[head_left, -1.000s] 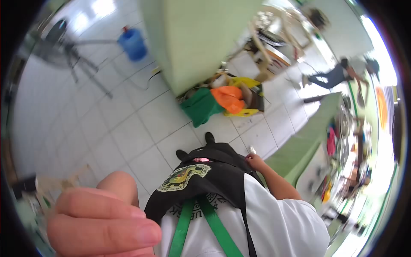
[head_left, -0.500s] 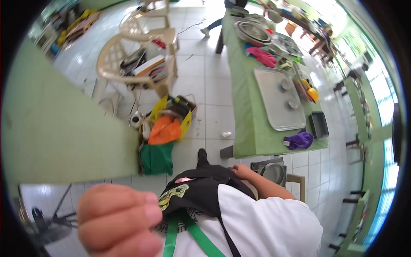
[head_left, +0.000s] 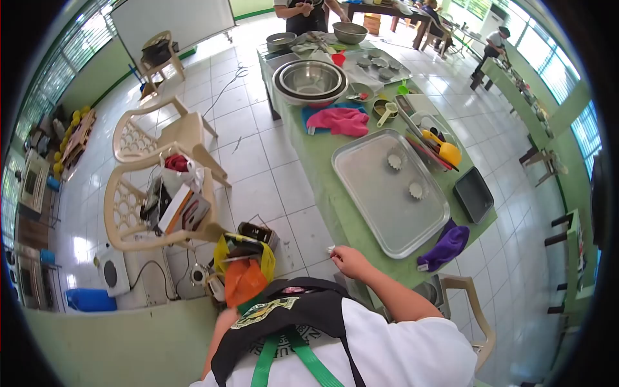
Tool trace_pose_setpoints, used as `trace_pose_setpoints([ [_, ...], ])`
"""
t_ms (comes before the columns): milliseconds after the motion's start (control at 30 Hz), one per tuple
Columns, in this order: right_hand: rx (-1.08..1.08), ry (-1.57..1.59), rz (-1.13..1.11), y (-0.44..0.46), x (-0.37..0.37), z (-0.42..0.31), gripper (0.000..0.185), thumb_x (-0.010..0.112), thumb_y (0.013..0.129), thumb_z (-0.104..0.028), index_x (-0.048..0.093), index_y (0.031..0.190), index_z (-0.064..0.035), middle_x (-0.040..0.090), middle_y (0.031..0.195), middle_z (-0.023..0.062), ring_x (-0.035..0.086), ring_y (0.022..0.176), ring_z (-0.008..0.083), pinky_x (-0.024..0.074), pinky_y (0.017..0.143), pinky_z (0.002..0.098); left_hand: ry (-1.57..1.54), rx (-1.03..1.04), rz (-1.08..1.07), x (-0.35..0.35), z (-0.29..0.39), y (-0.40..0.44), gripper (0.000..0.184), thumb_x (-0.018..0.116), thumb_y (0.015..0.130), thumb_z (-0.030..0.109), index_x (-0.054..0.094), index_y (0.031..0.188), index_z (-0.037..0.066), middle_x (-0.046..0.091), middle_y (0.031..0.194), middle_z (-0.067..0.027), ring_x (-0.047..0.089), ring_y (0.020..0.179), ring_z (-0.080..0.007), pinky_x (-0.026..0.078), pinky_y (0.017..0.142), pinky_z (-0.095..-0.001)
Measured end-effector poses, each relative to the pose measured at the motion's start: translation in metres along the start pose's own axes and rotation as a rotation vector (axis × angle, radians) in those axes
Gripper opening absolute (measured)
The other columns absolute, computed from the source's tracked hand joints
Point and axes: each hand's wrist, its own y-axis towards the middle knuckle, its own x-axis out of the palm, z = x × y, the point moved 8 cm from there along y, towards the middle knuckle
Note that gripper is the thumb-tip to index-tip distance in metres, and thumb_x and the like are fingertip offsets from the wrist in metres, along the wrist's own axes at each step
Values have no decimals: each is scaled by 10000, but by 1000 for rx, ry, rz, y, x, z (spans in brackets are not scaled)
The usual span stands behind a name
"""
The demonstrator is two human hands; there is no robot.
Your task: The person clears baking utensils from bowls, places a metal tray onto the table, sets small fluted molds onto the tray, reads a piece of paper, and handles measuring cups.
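Note:
My right hand [head_left: 349, 263] is closed, beside the near left edge of the green-covered table [head_left: 322, 187]. Its fingers are curled, and whatever they may hold is hidden. A small white scrap [head_left: 331, 249] shows right by the fingertips; I cannot tell whether they touch it or it lies on the floor beyond. Only the forearm of my left arm shows, at the left of the black apron [head_left: 258, 329]; that hand is out of sight. On the table nearest my right hand are a large metal tray [head_left: 374, 200] with two fluted molds and a purple cloth [head_left: 445, 247].
Nested metal bowls [head_left: 311, 79], a pink mitt [head_left: 338, 120] and a dark loaf pan [head_left: 474, 195] stand on the table. Plastic chairs [head_left: 174, 129], a yellow bag [head_left: 261, 261] and a blue container [head_left: 90, 299] are at left. A person [head_left: 306, 16] stands at the far end.
The view has swung, bringing more table and the far person into sight. My left hand, a closed blur up close before, has dropped out of view. My right hand has moved forward from my apron.

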Motion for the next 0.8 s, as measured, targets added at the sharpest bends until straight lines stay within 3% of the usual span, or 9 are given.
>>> trace_pose_setpoints([
  [233,55,102,138,82,-22,2,167,573,894,-155,654,958,-25,638,929,171,620,864,351,498,762,419,268,-33,-70,-78,-2,150,322,554,900,303,667,1095,74,661,1019,-237,647,941,-364,508,851,-449],
  [367,119,165,232,145,-37,3,159,583,889,-156,662,947,-30,648,909,163,625,857,342,499,759,412,467,-51,-86,-138,96,278,329,538,900,304,682,1069,61,669,1007,-243,648,961,-382,508,860,-457],
  [533,124,210,495,223,-116,-35,152,598,874,-135,663,967,-33,652,899,168,630,808,341,498,712,398,698,-81,-126,-268,159,333,345,519,901,306,701,1036,45,678,993,-250,648,985,-405,508,870,-467],
  [567,158,225,528,237,-135,-40,149,597,873,-129,662,967,-34,653,899,167,631,804,340,497,701,399,597,-32,63,-301,211,346,358,493,926,317,696,1042,47,672,1023,-249,644,999,-401,499,884,-470],
  [600,107,184,600,250,-151,-43,145,593,884,-124,661,973,-32,653,893,161,625,764,305,490,677,376,611,137,69,-321,237,387,369,478,941,329,681,1049,41,663,1034,-261,635,996,-416,498,878,-479],
  [667,211,234,634,271,-185,-50,153,587,890,-127,660,977,-26,659,914,168,634,796,322,497,698,380,723,137,145,-355,324,436,355,467,958,322,637,1088,38,655,1031,-255,620,988,-436,496,852,-483],
  [700,304,280,653,279,-196,-46,161,581,896,-131,660,980,-19,665,935,175,644,828,338,504,718,385,668,339,195,-363,372,453,333,469,966,298,633,1106,44,657,1019,-245,622,984,-421,497,836,-474],
  [800,302,316,798,309,-226,-35,134,580,909,-122,630,973,-16,635,901,156,618,754,289,491,681,361,465,484,139,-365,516,473,273,502,959,223,627,1114,37,666,1005,-214,637,945,-382,506,815,-438],
])
